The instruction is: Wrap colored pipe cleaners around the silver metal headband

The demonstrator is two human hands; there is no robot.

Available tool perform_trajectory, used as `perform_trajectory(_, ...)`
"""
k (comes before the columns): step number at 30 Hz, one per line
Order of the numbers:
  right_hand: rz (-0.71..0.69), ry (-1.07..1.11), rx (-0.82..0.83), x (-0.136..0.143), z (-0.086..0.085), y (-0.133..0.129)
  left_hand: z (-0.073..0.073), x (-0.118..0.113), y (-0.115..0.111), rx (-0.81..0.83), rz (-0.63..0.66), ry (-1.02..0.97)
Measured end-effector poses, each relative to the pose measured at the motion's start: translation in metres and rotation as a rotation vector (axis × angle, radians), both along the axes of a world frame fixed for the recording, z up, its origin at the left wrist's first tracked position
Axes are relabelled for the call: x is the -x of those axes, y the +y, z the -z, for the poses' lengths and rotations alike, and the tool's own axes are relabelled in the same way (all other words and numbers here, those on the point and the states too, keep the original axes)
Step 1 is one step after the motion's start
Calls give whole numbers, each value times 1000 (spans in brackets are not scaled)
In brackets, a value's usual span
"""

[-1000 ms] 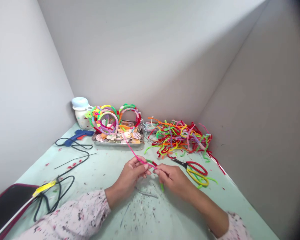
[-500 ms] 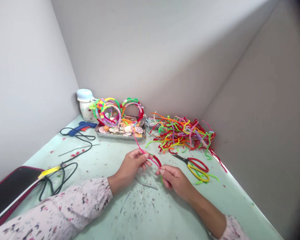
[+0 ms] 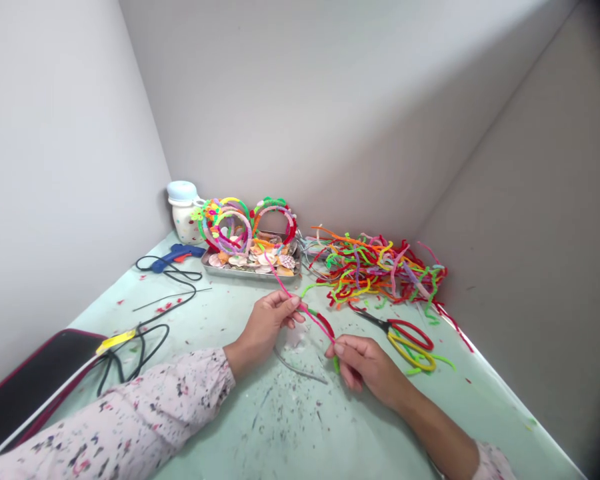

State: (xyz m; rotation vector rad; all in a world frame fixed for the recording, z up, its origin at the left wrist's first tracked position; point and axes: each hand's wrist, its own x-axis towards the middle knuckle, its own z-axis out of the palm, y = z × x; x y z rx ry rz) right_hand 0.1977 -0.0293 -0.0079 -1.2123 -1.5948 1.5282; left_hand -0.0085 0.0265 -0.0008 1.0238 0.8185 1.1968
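Note:
Over the middle of the table, my left hand [image 3: 273,321] pinches a pink pipe cleaner [image 3: 281,283], whose free end sticks up toward the tray. My right hand [image 3: 367,367] pinches the lower end of the same strand. Between my hands, a curved piece wrapped in red [image 3: 325,325] lies alongside the pink one, with green showing by my right fingers. A thin grey wire [image 3: 300,373] curves below my left hand; whether it joins the held piece cannot be made out.
Wrapped headbands [image 3: 275,208] stand in a metal tray [image 3: 250,273] of shells. Pipe cleaners [image 3: 375,267] are heaped at the back right, above scissors [image 3: 395,330]. A blue glue gun [image 3: 173,257], black cable [image 3: 167,327], white jar [image 3: 184,217] and black mat [image 3: 35,373] lie left.
The whole view has shifted, so everything sits slightly farther right. Both hands still hold the pink strand, with its free end pointing up and left.

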Motion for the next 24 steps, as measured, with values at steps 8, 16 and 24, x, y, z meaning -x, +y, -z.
perform_trajectory(8, -3, -34, 24, -2, 1, 0, 3, 5, 8, 12, -63, -89)
perform_trajectory(16, -60, -123, 88, -9, -5, -10, 2, 10, 14, 56, -105, -129)
perform_trajectory(24, -34, -219, 89, -42, -2, -19, 2, 9, 14, 51, -105, -111)
